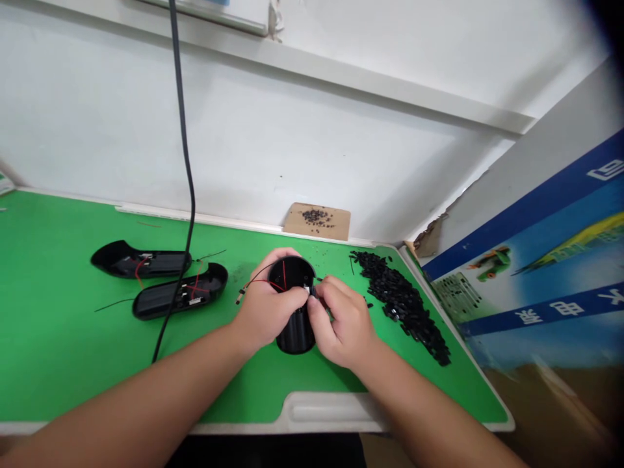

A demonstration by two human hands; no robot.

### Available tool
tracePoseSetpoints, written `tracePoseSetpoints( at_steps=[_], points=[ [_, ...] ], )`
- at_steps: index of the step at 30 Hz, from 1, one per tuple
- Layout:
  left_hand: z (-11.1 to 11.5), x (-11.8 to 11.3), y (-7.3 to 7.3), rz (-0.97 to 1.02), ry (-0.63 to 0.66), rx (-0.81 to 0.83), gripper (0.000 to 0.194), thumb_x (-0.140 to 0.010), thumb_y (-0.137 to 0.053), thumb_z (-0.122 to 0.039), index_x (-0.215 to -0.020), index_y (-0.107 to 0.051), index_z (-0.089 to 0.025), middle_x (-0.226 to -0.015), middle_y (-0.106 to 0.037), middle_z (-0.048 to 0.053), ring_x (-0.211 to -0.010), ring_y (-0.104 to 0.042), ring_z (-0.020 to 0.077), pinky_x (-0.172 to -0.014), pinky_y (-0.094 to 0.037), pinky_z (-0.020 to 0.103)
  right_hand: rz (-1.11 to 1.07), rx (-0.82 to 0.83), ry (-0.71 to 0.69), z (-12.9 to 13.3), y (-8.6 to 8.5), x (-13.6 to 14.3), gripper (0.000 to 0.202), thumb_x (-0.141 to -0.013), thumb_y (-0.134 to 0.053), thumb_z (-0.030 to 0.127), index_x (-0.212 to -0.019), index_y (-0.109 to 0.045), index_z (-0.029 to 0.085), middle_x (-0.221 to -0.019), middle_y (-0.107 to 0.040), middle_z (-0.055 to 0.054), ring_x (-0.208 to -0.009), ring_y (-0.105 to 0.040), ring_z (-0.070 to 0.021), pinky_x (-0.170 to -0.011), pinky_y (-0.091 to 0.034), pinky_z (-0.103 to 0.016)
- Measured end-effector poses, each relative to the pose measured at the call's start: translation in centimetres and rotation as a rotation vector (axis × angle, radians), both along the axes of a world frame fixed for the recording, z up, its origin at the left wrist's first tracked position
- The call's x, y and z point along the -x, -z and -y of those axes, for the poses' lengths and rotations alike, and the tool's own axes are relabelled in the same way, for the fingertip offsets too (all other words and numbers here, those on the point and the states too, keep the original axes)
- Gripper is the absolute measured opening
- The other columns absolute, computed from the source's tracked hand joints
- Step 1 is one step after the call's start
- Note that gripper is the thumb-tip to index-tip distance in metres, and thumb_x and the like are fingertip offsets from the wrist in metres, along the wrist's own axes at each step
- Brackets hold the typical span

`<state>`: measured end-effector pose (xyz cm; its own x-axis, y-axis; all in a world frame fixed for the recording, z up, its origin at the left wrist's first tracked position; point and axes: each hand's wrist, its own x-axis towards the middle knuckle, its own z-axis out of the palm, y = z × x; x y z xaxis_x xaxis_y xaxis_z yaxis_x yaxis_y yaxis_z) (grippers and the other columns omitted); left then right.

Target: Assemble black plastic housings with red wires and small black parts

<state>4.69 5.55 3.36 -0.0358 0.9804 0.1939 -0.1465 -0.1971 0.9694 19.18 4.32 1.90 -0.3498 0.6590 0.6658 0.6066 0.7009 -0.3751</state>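
Observation:
A black plastic housing [295,335] with red and black wires is held over the green table, its hollow side facing me. My left hand [266,305] wraps around its left side, the thumb pressing inside near a small white part [307,289]. My right hand [344,318] is closed at the right rim, thumb and forefinger pinched together. Whatever sits between those right fingertips is too small or hidden to make out. The wires' loose end [239,297] sticks out to the left past my left hand.
Two similar black housings [146,305] with red wires lie at the left. A long pile of small black pieces [402,302] spreads at the right. Cardboard [290,223] with tiny dark bits stands at the wall. A black cable [181,123] hangs down across the left side.

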Motion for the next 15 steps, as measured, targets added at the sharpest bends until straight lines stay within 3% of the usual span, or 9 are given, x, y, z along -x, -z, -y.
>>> tracePoseSetpoints(
  at_steps=[6, 15],
  points=[
    [0.16, 0.08, 0.07, -0.068, 0.040, -0.022, 0.035, -0.061, -0.064, -0.008, -0.094, -0.060, -0.021, -0.089, -0.061, -0.002, -0.083, -0.058, 0.0157, -0.079, -0.046, 0.026, 0.144, 0.061, 0.020, -0.05, -0.09, -0.56, 0.022, -0.087, -0.040, 0.019, -0.065, -0.039, 0.021, -0.060, -0.044, 0.000, -0.053, -0.040, -0.0131, -0.052, -0.029, -0.028],
    [0.42, 0.06, -0.13, -0.056, 0.122, 0.053, 0.035, -0.060, -0.065, -0.008, -0.092, -0.060, -0.019, -0.082, -0.057, -0.003, -0.072, -0.053, 0.0130, -0.071, -0.044, 0.025, 0.222, -0.021, 0.042, 0.73, -0.20, -0.79, 0.025, -0.088, -0.039, 0.020, -0.063, -0.041, 0.021, -0.053, -0.044, 0.000, -0.046, -0.034, -0.0119, -0.049, -0.023, -0.029]
  ],
)
